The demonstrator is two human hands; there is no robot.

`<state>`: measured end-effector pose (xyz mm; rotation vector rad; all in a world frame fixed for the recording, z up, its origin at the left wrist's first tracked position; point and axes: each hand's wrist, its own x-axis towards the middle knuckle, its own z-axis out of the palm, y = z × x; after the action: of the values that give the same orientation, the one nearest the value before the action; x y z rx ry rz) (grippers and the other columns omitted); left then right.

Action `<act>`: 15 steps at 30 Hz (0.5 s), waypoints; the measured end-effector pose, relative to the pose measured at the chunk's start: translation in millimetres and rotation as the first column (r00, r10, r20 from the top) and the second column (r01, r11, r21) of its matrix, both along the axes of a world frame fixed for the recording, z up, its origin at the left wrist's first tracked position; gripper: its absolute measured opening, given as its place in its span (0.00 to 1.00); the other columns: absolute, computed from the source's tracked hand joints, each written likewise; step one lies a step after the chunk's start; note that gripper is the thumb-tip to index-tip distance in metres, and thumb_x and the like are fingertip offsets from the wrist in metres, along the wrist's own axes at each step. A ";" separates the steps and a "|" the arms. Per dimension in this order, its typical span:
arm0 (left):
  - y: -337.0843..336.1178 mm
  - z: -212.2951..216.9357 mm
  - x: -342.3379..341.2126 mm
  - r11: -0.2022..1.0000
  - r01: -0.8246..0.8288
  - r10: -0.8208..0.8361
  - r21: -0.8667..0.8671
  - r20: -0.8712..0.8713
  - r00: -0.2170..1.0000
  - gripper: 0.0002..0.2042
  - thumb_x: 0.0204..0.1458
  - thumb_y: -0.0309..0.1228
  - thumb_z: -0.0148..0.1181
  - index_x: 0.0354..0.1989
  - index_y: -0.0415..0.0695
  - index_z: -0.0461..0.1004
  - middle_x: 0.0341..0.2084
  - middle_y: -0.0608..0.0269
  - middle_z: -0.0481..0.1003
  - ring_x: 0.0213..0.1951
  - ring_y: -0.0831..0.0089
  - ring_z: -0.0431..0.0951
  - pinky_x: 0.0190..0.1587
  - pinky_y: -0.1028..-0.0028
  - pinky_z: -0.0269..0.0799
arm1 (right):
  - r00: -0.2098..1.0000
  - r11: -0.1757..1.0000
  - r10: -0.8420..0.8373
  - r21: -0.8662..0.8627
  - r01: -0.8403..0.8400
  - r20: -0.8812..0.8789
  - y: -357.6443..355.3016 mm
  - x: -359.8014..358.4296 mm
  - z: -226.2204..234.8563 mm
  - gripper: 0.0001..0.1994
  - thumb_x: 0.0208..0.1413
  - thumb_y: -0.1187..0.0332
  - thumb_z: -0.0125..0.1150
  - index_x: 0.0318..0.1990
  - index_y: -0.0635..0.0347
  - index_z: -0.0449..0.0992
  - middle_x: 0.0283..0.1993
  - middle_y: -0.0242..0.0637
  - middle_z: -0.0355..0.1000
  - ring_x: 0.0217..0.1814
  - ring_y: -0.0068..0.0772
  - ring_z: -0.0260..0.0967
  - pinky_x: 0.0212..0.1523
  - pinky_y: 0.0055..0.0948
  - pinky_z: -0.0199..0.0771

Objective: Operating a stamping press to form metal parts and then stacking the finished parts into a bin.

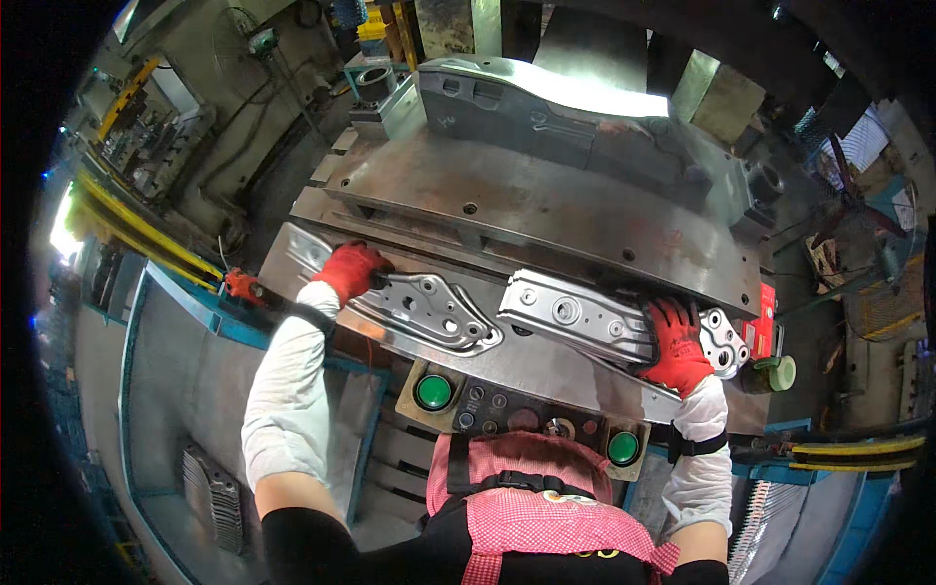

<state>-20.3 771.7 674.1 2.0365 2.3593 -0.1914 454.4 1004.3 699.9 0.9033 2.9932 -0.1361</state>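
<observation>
Left hand [351, 269] in red glove grips left stamped metal panel [429, 310] on press surface [546, 366]; right hand [676, 346] clasps right panel [595, 320] at die edge. Both panels appear formed, not yet lifted clear.

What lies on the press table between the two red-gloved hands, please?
In the head view, two stamped metal brackets lie between them: the left bracket by the left hand, the right bracket reaching under the right hand.
</observation>
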 end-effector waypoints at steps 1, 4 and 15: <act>8.0 -6.8 1.3 1.000 -0.006 0.006 -0.016 0.020 1.000 0.14 0.43 0.32 0.54 0.41 0.59 0.74 0.35 0.64 0.74 0.43 0.64 0.72 0.52 0.65 0.60 | 1.000 0.999 0.001 0.033 -0.001 0.021 1.7 2.7 -0.7 0.51 0.21 0.45 0.68 0.59 0.55 0.55 0.60 0.44 0.53 0.65 0.47 0.45 0.65 0.51 0.33; 6.7 -41.0 -0.9 0.995 -0.054 0.057 -0.079 0.037 0.998 0.17 0.44 0.34 0.53 0.46 0.60 0.72 0.45 0.63 0.71 0.50 0.59 0.67 0.58 0.61 0.54 | 0.993 0.997 0.078 -0.034 -0.075 0.084 13.3 4.7 -2.4 0.54 0.19 0.49 0.71 0.60 0.61 0.53 0.61 0.49 0.52 0.66 0.49 0.43 0.66 0.48 0.33; -83.0 -22.2 85.2 0.731 -0.423 0.332 0.535 0.263 0.906 0.29 0.44 0.33 0.55 0.59 0.46 0.58 0.56 0.50 0.59 0.58 0.52 0.56 0.60 0.56 0.48 | 0.935 0.953 0.212 0.271 -0.134 -0.283 17.7 -57.9 79.5 0.44 0.28 0.53 0.66 0.59 0.54 0.58 0.56 0.45 0.56 0.60 0.48 0.51 0.63 0.50 0.39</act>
<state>64.9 688.6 651.9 1.5629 2.9030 0.7643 396.5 1022.1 779.4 0.6771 3.4267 0.1139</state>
